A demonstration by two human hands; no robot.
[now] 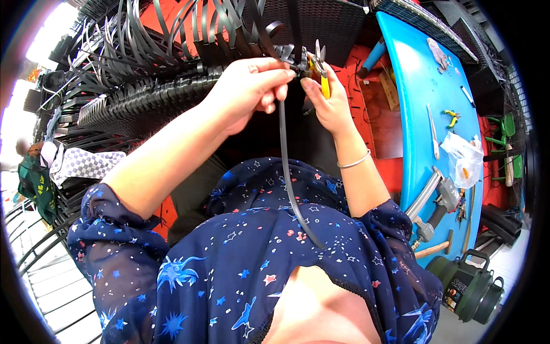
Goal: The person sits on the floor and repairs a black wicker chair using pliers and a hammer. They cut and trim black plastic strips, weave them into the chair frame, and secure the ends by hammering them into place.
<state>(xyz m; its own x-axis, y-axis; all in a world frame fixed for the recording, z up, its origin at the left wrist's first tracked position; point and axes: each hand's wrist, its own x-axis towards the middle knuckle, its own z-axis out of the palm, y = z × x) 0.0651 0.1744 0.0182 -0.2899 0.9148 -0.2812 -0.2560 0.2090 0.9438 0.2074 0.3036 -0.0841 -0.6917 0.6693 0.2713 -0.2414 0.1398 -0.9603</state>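
Note:
My left hand [243, 89] is closed, with its thumb and forefinger pinching a flat black strip [285, 149]. The strip's long end hangs below the hand and curves down in front of my shirt. Close beside it, my right hand [331, 109] is closed around yellow-handled pliers [325, 86], whose metal jaws point up and stand apart. Both hands meet at the end of a black woven piece [143, 106], from which many loose black strips [172, 34] curl upward. The exact spot between my fingertips is partly hidden.
To the right stands a blue table [421, 114] bearing yellow-handled cutters [452, 118], a clear plastic bag [463, 157], a metal power tool [441, 200] and a wooden-handled hammer [433, 250]. A dark green jug [467, 286] is at lower right. Checkered cloth [86, 164] hangs at left.

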